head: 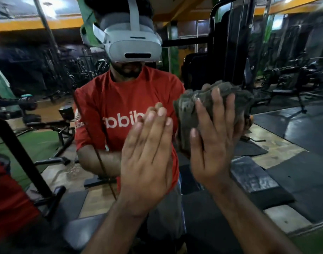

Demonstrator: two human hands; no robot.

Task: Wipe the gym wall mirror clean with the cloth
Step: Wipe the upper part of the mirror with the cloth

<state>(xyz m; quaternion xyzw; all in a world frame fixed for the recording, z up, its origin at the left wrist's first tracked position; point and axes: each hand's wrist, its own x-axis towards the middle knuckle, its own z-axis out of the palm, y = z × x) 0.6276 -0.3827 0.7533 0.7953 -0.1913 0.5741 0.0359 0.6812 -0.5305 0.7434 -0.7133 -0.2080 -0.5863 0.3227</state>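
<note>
Head view: right hand [214, 142], fingers spread flat, presses a crumpled grey-brown cloth [212, 110] against the glossy mirror [294, 125] right of frame centre. Left hand [148, 153] lies flat and wide on the glass, holding nothing. Reflected red T-shirt [109, 107] shows reversed white lettering.

The gym is dim, lit by pale ceiling lights [52, 4] glaring at the top edge. Wide-angle distortion bends the frame's sides, and the dark background machines [288, 74] look smeared and soft.
</note>
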